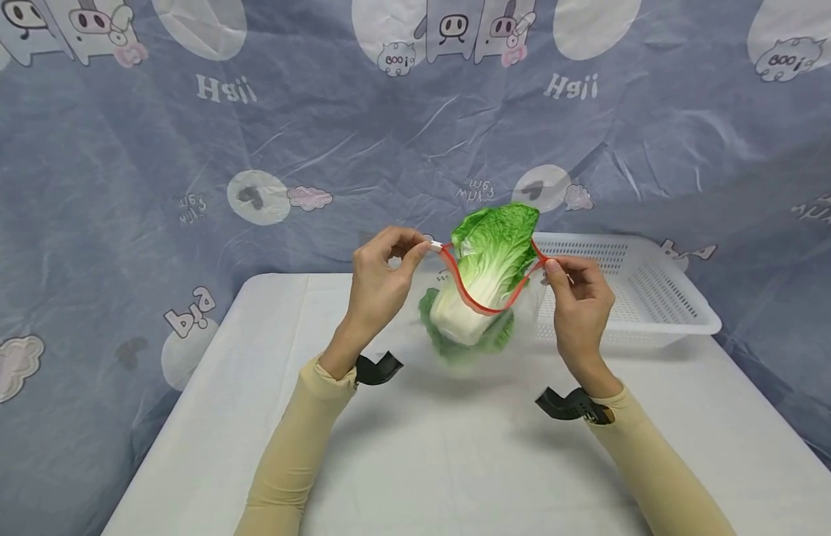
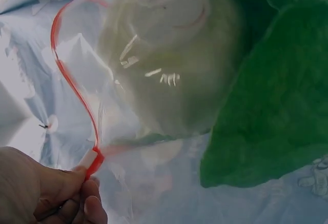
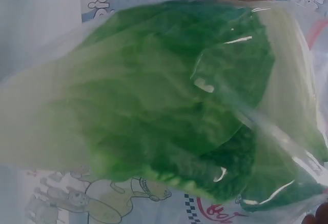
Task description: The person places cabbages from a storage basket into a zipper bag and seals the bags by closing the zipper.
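One clear plastic bag (image 1: 470, 329) with red rim (image 1: 485, 308), held over white worktop (image 1: 275, 357): left hand (image 1: 382, 277), fingers pinched on white plastic slider (image 1: 436, 245); right hand (image 1: 585, 301), fingers pinched on opposite rim end; green-and-white cabbage (image 1: 497, 253), base inside, top leaves through mouth, best eased below rim, mouth held wide.

Left grip (image 2: 54, 184) pinching white tab (image 2: 89, 158) of red-rimmed clear bag (image 2: 95, 65), pale cabbage base (image 2: 177, 93) inside, green leaf (image 2: 271, 111)
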Demonstrator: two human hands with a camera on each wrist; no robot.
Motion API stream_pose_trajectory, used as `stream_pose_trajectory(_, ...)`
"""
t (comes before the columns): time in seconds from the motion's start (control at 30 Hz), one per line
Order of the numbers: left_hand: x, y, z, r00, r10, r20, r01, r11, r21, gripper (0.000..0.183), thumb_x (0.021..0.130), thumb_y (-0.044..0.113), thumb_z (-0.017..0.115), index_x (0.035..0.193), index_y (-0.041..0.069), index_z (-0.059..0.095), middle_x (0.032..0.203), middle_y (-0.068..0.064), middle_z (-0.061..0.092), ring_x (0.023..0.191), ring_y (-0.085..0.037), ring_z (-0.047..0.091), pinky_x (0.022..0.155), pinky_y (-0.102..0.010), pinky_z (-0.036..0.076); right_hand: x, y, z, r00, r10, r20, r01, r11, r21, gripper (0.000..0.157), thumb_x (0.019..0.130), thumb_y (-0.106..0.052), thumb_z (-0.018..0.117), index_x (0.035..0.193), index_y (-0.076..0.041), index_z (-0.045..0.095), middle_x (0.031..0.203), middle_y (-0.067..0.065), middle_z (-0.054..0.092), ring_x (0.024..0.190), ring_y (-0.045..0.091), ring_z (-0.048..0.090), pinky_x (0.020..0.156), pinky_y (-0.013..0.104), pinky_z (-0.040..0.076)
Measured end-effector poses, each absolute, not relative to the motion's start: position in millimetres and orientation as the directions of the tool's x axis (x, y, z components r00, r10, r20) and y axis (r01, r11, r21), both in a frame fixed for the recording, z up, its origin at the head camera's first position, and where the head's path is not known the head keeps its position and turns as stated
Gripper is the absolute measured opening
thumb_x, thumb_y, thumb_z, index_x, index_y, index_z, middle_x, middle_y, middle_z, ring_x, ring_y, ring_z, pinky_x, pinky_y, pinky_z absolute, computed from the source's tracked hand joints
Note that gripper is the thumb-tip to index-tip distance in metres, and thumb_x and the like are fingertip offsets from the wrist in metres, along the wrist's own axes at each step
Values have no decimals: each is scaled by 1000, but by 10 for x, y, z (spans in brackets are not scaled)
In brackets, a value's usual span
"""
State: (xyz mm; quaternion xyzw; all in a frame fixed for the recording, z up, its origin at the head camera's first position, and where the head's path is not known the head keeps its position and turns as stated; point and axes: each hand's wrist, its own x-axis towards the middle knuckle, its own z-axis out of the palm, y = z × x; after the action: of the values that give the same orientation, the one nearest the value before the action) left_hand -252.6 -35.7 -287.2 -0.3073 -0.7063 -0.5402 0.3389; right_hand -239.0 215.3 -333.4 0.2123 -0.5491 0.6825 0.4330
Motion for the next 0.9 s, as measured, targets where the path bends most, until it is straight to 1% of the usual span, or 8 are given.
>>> stream_pose_trajectory(0.17,-2529,-303,-2883,-616,77,784,783,177,597,12,91,15,67,93,3,69,78,-9,67,67,-15,61,64,-24,49,-2394,2165,-3296,-569,281,773,-793,60,-606,13,89,7,61,100,14,63,93,4,66,74,14,59,70,21,48)
stream_pose_trajectory(0.27,-2491,-278,-2849,-624,66,779,778,145,611,10,91,8,65,93,-2,67,78,-15,67,69,-22,63,67,-26,51,-2403,2174,-3268,-612,222,759,-752,134,-645,16,89,3,63,101,13,65,93,-1,68,73,11,58,69,20,46)
stream_pose_trajectory(0.3,-2468,-274,-2829,-622,63,780,780,132,611,10,91,6,64,93,-3,66,79,-18,67,70,-25,64,68,-28,52,-2409,2177,-3261,-627,203,752,-738,153,-657,16,89,2,64,101,12,66,90,-2,68,70,10,58,67,19,46)
stream_pose_trajectory(0.4,-2391,-273,-2749,-610,58,790,791,104,603,8,90,-2,62,93,-9,64,81,-24,66,73,-33,65,72,-36,55,-2430,2180,-3255,-678,156,718,-714,94,-694,17,89,1,65,101,13,66,85,0,69,63,10,60,61,19,49)
stream_pose_trajectory(0.5,-2333,-301,-2683,-602,68,796,797,106,594,8,90,-5,61,93,-12,63,85,-26,66,77,-37,66,74,-40,56,-2452,2171,-3270,-703,116,702,-708,-20,-706,18,89,5,63,102,18,62,83,6,69,64,12,65,64,23,55)
stream_pose_trajectory(0.63,-2386,-339,-2690,-606,77,792,794,134,594,9,90,-4,61,95,-12,63,89,-25,67,81,-36,67,77,-36,56,-2468,2174,-3282,-706,133,696,-707,-56,-705,19,92,0,62,101,16,61,83,10,69,73,16,70,74,30,58)
stream_pose_trajectory(0.77,-2589,-371,-2820,-620,77,781,782,150,605,10,91,2,62,97,-6,65,95,-19,69,86,-28,68,80,-30,55,-2480,2185,-3270,-739,203,642,-658,-19,-752,21,90,-10,68,98,9,64,78,9,69,67,17,69,73,29,58)
stream_pose_trajectory(0.9,-2732,-390,-2917,-629,77,773,772,179,610,12,92,9,62,98,-1,66,97,-15,70,89,-23,69,81,-27,55,-2496,2202,-3265,-818,238,524,-526,60,-848,28,83,-16,76,99,6,67,77,4,71,62,16,68,70,26,57)
